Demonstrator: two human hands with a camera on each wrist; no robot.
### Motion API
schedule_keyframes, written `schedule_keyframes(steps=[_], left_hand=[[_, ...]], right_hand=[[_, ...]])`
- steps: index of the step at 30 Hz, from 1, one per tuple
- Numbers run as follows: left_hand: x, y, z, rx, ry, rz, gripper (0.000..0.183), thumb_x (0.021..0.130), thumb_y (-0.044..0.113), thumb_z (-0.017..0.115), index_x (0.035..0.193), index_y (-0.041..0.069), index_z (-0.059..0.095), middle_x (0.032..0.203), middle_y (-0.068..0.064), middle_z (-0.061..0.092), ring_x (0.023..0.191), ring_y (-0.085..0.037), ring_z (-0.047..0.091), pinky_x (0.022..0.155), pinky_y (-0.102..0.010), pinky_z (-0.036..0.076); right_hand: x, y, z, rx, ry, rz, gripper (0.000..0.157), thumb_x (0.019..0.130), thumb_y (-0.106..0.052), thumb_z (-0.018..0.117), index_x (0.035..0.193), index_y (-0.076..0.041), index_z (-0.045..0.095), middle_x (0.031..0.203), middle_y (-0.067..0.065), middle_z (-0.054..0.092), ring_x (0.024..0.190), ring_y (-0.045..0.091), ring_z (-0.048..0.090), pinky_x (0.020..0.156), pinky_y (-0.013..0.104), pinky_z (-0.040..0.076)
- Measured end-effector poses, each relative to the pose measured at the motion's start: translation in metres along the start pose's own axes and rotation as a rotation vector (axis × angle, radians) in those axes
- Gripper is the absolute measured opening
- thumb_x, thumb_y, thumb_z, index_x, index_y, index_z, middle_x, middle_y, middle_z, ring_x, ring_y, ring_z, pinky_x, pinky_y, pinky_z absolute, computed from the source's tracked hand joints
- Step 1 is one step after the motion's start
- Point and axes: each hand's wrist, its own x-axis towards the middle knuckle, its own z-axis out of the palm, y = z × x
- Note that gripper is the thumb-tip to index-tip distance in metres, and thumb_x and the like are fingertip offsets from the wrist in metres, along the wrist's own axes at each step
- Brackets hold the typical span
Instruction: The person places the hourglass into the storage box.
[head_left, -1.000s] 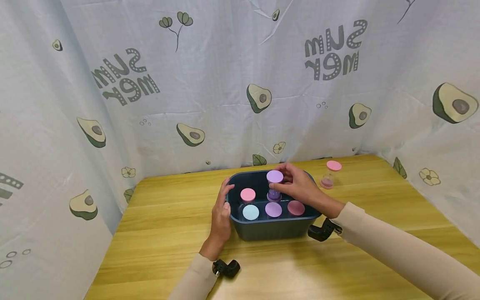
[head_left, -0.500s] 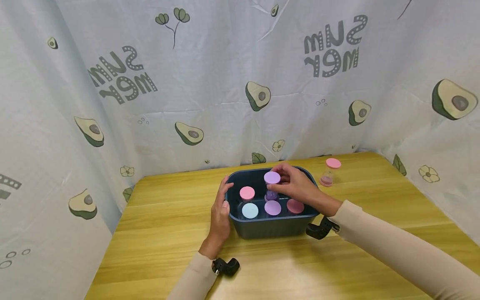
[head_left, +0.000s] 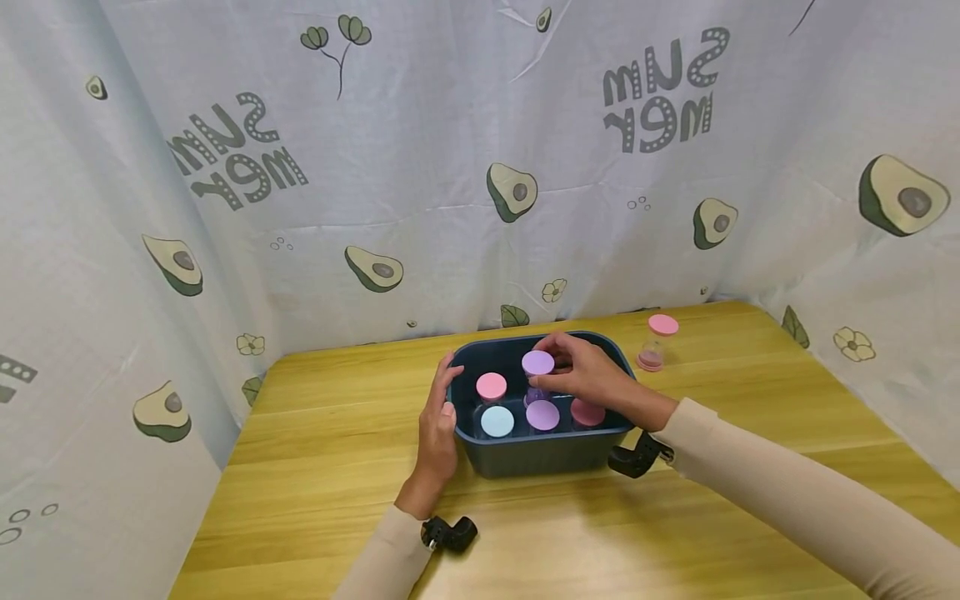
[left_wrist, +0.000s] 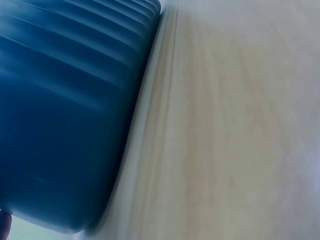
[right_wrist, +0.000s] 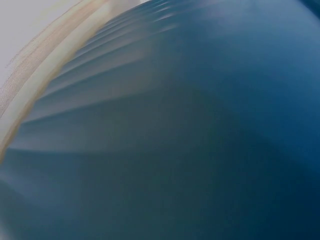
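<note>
In the head view a dark blue plastic bin (head_left: 543, 457) stands on the table. My right hand (head_left: 588, 377) reaches over its right side and pinches a purple sand timer (head_left: 537, 363) just below the top cap. That timer is upright inside the bin, behind a second purple timer (head_left: 542, 415). Also in the bin are a pink timer (head_left: 491, 386), a light blue one (head_left: 497, 422) and a dark pink one (head_left: 587, 412). My left hand (head_left: 437, 433) lies along the bin's left end, thumb and fingers extended at the rim. The bin's ribbed wall (left_wrist: 65, 110) fills much of the left wrist view.
Behind the bin on the right, another pink-capped sand timer (head_left: 657, 342) stands on the wooden table (head_left: 337, 433). A white curtain (head_left: 450, 192) with avocado prints hangs along the table's back and sides.
My right hand has lowered the purple timer deeper into the bin and slightly left. The left hand keeps its place at the bin's end.
</note>
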Motion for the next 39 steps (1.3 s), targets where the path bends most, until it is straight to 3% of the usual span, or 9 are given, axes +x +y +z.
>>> schedule_keyframes(steps=[19,29,39], left_hand=[[0.0001,-0.0014,0.0010,0.002,0.003,0.012,0.052,0.097,0.032,0.025,0.142,0.009,0.040,0.154,-0.019,0.029,0.144,-0.029,0.025,0.109,-0.061,0.023],[-0.0030,-0.0014,0.0000,0.005,0.003,-0.007,0.051,0.097,0.031,0.024,0.141,0.011,0.041,0.156,-0.011,0.028,0.144,-0.028,0.025,0.108,-0.061,0.024],[-0.0026,-0.0017,0.0003,0.002,-0.005,0.004,0.053,0.098,0.035,0.024,0.142,0.012,0.039,0.156,-0.013,0.027,0.144,-0.029,0.024,0.108,-0.063,0.023]], right_hand=[[-0.0012,0.0001,-0.0001,-0.067,-0.042,0.015,0.043,0.079,-0.019,0.079,0.114,-0.003,0.059,0.108,0.012,0.065,0.097,0.026,0.063,0.089,0.044,0.052],[-0.0016,0.0017,0.0017,-0.105,-0.063,0.012,0.043,0.080,-0.020,0.078,0.114,-0.003,0.059,0.107,0.011,0.066,0.096,0.025,0.063,0.090,0.045,0.051],[-0.0004,0.0026,0.0015,-0.129,-0.082,0.041,0.042,0.080,-0.021,0.078,0.112,-0.003,0.058,0.107,0.012,0.064,0.098,0.026,0.061,0.091,0.045,0.051]])
